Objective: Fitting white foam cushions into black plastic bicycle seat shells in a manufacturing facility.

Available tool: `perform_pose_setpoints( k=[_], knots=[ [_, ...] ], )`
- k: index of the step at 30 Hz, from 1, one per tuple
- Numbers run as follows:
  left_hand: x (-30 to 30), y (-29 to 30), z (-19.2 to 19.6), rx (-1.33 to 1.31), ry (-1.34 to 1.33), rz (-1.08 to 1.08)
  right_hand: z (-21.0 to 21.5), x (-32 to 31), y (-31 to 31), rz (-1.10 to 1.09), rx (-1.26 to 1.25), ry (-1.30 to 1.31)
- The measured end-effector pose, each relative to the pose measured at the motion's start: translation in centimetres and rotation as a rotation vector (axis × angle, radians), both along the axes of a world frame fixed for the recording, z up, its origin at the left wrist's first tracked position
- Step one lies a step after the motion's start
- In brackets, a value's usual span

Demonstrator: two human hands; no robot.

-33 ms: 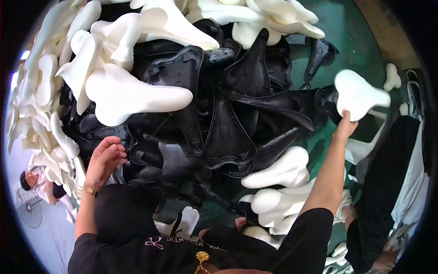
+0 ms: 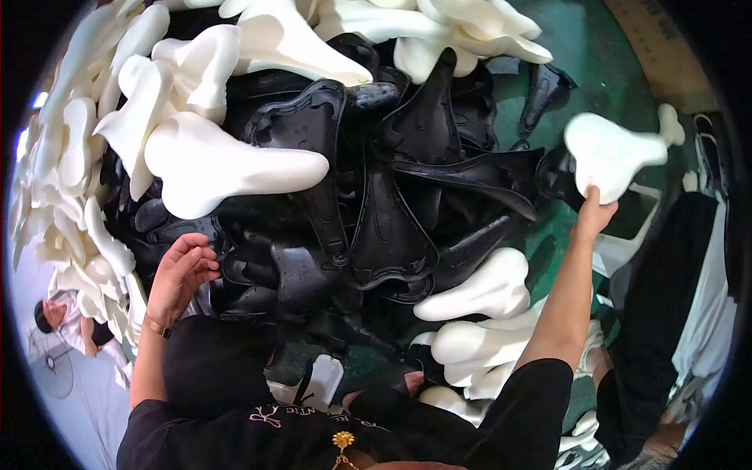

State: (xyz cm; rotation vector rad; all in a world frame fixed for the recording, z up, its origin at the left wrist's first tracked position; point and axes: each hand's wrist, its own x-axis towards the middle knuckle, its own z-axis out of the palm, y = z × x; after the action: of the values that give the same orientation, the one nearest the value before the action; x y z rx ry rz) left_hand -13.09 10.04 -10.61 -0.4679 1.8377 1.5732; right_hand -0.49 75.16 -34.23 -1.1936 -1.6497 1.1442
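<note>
My right hand (image 2: 598, 213) is closed on the edge of a white foam saddle pad (image 2: 612, 155), held out at the far right above the green floor. Loosely curled and apart from anything, my left hand (image 2: 185, 270) hovers at the left edge of the heap of black saddle shells. Close beyond it, another white foam saddle pad (image 2: 223, 164) lies across the shells, its narrow nose toward the right. Among the heap, one black saddle shell (image 2: 392, 235) lies in the middle, its hollow side showing.
Many white foam saddle pads (image 2: 74, 141) are piled along the left and far side. Several more foam pads (image 2: 482, 290) lie near my right forearm. At the right are a person's dark-clothed limb (image 2: 666, 313) and a cardboard box (image 2: 666, 55). Someone in white (image 2: 74, 325) is beside a fan at the left.
</note>
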Motion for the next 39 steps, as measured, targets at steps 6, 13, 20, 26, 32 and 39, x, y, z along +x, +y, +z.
perform_pose_setpoints(
  k=[6,13,20,26,32,39],
  knots=[
    [-1.9,2.3,-1.6,0.167,0.024,-0.206,13.3,2.2,-5.8,0.366,0.33,0.063],
    [-0.7,4.5,1.5,0.547,0.075,-0.456,27.7,4.6,-21.0,0.919,0.67,-0.09],
    [4.5,5.1,9.4,0.917,0.032,-0.296,35.6,5.2,-38.0,1.119,0.315,-0.182],
    [8.8,-1.3,10.3,1.177,-0.433,-0.134,36.9,12.0,-44.6,1.145,0.222,-0.125],
    [11.4,-6.3,11.2,1.379,-0.479,-0.069,34.0,17.7,-49.8,0.884,-0.104,-0.224],
    [12.4,-9.1,8.3,1.423,-0.384,-0.035,30.7,18.8,-54.7,1.1,-0.444,-0.053]
  ],
)
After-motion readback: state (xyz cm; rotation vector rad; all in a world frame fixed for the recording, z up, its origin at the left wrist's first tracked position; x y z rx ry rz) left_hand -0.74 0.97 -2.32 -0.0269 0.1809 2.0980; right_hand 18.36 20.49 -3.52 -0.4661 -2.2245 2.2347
